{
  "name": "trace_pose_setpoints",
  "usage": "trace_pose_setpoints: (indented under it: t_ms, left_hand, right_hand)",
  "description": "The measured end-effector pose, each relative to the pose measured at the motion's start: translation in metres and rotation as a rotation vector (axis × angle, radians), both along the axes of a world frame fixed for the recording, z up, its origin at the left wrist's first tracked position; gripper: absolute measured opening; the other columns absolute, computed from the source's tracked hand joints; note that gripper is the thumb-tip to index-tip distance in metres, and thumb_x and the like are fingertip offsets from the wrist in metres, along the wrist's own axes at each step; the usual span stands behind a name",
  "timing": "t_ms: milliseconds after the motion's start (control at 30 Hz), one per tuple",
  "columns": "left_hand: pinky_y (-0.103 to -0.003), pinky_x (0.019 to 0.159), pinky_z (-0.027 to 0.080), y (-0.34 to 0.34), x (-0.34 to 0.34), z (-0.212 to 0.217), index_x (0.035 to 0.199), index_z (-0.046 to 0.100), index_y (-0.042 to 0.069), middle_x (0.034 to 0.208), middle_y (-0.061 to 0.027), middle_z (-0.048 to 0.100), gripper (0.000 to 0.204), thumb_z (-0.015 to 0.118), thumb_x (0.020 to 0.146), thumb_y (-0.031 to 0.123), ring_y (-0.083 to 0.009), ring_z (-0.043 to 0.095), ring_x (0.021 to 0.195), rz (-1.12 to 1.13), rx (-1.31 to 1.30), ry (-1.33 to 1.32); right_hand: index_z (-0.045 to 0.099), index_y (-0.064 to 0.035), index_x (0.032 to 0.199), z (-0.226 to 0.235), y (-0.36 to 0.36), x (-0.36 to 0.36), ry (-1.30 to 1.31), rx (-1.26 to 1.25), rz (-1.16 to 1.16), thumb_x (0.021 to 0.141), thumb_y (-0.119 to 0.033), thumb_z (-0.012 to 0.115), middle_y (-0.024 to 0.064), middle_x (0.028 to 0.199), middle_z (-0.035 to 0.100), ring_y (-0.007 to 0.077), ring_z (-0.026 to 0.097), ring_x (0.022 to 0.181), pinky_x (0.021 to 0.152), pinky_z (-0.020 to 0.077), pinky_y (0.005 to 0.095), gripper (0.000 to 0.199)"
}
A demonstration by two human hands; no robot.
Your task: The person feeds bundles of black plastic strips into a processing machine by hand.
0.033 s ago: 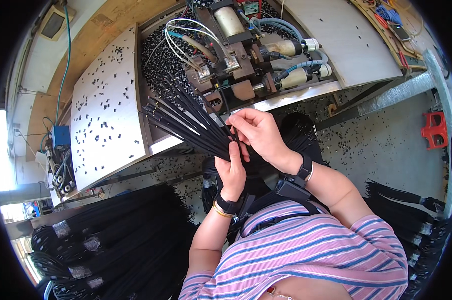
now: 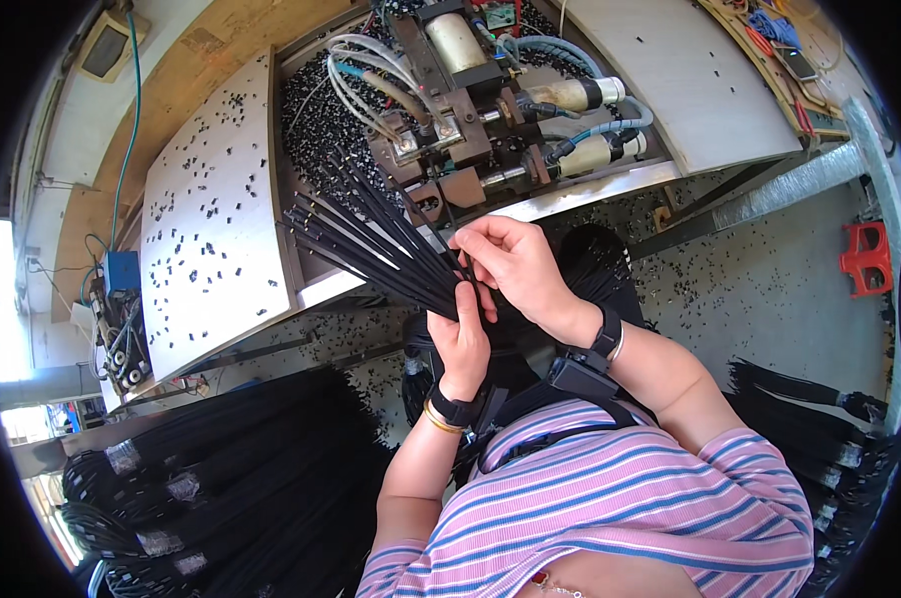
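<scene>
My left hand is closed around a fanned bundle of thin black cables, whose ends spread up and left in front of the machine. Close beside it, my right hand pinches one black cable between thumb and fingers. That cable runs upward from my fingers, its far end at the metal jaws of the bench machine. My fingers hide where the single cable meets the rest of the bundle.
Small black offcuts lie scattered over the left white panel and heaped around the machine. Large bundles of black cables hang at lower left, more at right. A red plastic stool stands on the floor at right.
The machine's blocks and right-hand cylinders have shifted slightly left, and its white tubes have bent with them. Both hands and the cables have stayed in place.
</scene>
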State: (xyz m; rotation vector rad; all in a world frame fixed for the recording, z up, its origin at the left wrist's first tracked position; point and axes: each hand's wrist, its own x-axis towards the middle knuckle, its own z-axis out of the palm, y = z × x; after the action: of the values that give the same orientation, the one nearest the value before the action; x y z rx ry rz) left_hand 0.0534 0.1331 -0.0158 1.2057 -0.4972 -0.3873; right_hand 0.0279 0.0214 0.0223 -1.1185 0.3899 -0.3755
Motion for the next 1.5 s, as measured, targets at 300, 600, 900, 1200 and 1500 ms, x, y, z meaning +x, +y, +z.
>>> trace_pose_setpoints:
  t_ms: [300, 600, 900, 1200, 1500]
  left_hand:
    - [-0.018, 0.049, 0.038, 0.000, 0.003, -0.004, 0.105, 0.051, 0.002, 0.079, -0.0015, 0.054, 0.013, 0.043, 0.098, 0.010, -0.0058, 0.047, 0.059, 0.004, 0.030, 0.023]
    - [-0.018, 0.049, 0.038, 0.003, -0.008, -0.003, 0.106, 0.052, 0.001, 0.078, -0.0009, 0.054, 0.014, 0.044, 0.098, 0.009, -0.0058, 0.047, 0.058, 0.030, 0.078, -0.022]
    - [-0.017, 0.047, 0.036, -0.002, 0.001, 0.000, 0.111, 0.052, 0.002, 0.074, -0.0005, 0.054, 0.020, 0.043, 0.100, 0.016, -0.0053, 0.048, 0.057, 0.061, 0.035, -0.001]
    - [-0.018, 0.048, 0.038, -0.001, 0.004, -0.004, 0.108, 0.051, 0.002, 0.079, -0.0013, 0.055, 0.015, 0.045, 0.098, 0.011, -0.0059, 0.047, 0.058, 0.052, 0.009, 0.039]
    - [-0.018, 0.049, 0.039, 0.000, -0.005, -0.006, 0.110, 0.049, 0.003, 0.082, -0.0023, 0.055, 0.014, 0.045, 0.098, 0.009, -0.0065, 0.049, 0.061, 0.035, -0.013, 0.062]
  right_hand:
    - [0.060, 0.0024, 0.093, 0.001, -0.004, -0.002, -0.058, 0.001, 0.060, 0.094, -0.016, 0.056, 0.0027, 0.067, 0.057, 0.0081, 0.048, 0.039, 0.034, 0.0368, 0.0222, 0.019]
    - [0.063, 0.0013, 0.098, -0.002, 0.010, -0.021, -0.043, -0.024, -0.011, 0.093, -0.013, 0.056, -0.0004, 0.075, 0.059, 0.0014, 0.046, 0.054, 0.048, 0.0373, 0.0171, 0.017]
    - [0.061, 0.0027, 0.086, -0.001, 0.005, 0.001, -0.034, 0.029, -0.052, 0.091, -0.014, 0.058, 0.0015, 0.058, 0.054, 0.0072, 0.044, 0.037, 0.032, 0.0341, 0.0227, 0.018]
    - [0.061, 0.0019, 0.086, -0.002, 0.004, 0.004, -0.025, 0.048, -0.016, 0.092, -0.016, 0.058, 0.0010, 0.057, 0.053, 0.0071, 0.044, 0.036, 0.032, 0.0339, 0.0227, 0.019]
    - [0.062, 0.0022, 0.096, 0.010, -0.003, -0.010, 0.115, -0.031, 0.168, 0.092, -0.015, 0.058, 0.0014, 0.071, 0.060, 0.0048, 0.051, 0.046, 0.039, 0.0386, 0.0196, 0.018]
